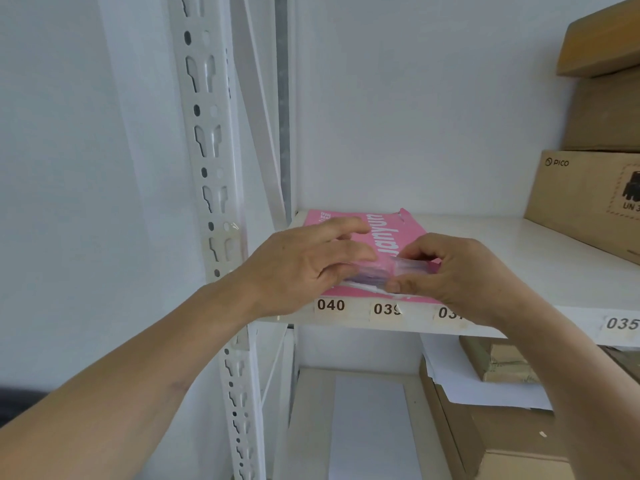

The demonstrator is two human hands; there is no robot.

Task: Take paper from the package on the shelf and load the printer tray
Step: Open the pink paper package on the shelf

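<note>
On the white shelf [519,258], the left hand [304,268] presses flat, fingers apart, on the pink paper package [388,233] (already torn); the right hand [446,271] has its grip pinched on the near wrapper edge [408,266]

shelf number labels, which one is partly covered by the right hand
The third label from the left, reading 03 with its last digit hidden by the right hand. Labels 040, 039 and 035 stay uncovered.

Bright, even light (soft shadows); edges bend, fingers [349,226] perhaps motion-blurred.
</note>
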